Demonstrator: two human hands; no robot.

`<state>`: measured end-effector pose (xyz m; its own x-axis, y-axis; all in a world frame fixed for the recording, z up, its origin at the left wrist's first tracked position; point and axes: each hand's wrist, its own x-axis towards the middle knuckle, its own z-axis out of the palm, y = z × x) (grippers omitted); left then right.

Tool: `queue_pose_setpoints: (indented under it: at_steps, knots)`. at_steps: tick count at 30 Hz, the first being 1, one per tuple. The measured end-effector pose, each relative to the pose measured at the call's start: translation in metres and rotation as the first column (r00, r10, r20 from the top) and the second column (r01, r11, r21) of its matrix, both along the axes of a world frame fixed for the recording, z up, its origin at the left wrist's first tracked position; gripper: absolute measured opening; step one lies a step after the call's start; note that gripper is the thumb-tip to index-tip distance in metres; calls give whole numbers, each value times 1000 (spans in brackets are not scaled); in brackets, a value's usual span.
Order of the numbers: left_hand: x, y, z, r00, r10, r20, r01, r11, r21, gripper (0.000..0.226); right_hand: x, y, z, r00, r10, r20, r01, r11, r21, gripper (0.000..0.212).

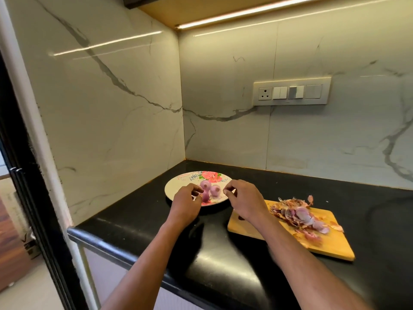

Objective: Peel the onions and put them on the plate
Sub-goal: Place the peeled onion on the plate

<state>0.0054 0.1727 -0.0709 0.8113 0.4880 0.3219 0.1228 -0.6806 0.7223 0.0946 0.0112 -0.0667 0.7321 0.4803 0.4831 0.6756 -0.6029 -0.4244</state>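
Observation:
A white floral plate (178, 186) sits on the black counter near the corner. On it lie three peeled purple onions (215, 190), close together. My left hand (186, 203) is at the plate's near left rim, its curled fingertips around the lowest peeled onion (205, 196). My right hand (243, 203) hovers over the plate's right rim, fingers loosely curled, a small gap between them and the onions, with nothing in it.
A wooden cutting board (330, 242) lies to the right of the plate with a heap of onion skins (299, 215) on it. Marble walls close the corner behind. The counter's rounded front edge (116, 245) runs below my arms.

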Motion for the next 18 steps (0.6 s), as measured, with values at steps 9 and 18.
queue_pose_setpoints:
  at_steps: [9,18]
  knots:
    - [11,-75,12,978,-210,-5,210,978,21,21,-9,-81,9,991,-125,-43,128,989,75,13]
    - [47,-152,4,942,-335,26,333,922,-199,39,9,-180,9,952,-196,-235,263,916,302,47]
